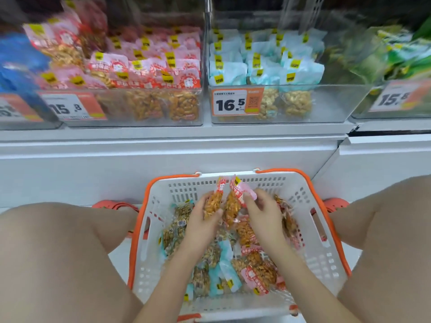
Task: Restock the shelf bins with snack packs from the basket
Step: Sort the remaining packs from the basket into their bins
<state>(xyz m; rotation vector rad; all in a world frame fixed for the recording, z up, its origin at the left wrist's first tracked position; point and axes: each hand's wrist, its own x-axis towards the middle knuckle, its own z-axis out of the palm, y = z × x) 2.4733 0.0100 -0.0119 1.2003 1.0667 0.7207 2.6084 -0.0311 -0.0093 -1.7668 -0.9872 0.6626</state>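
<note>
A white basket [321,231] with an orange rim sits on the floor between my knees, holding several snack packs with pink or pale blue tops. My left hand [203,220] grips a pink-topped pack of orange nuts [213,199] above the basket. My right hand [263,215] pinches another pink-topped pack [235,197] beside it. On the shelf above, a clear bin [130,113] holds pink packs and the bin to its right [331,101] holds pale blue packs.
A white shelf ledge [163,136] runs in front of the bins, with price tags 15.8 [70,108] and 16.5 [233,103]. Green packs [396,59] fill a bin at far right, blue packs [16,57] at far left. My bare knees flank the basket.
</note>
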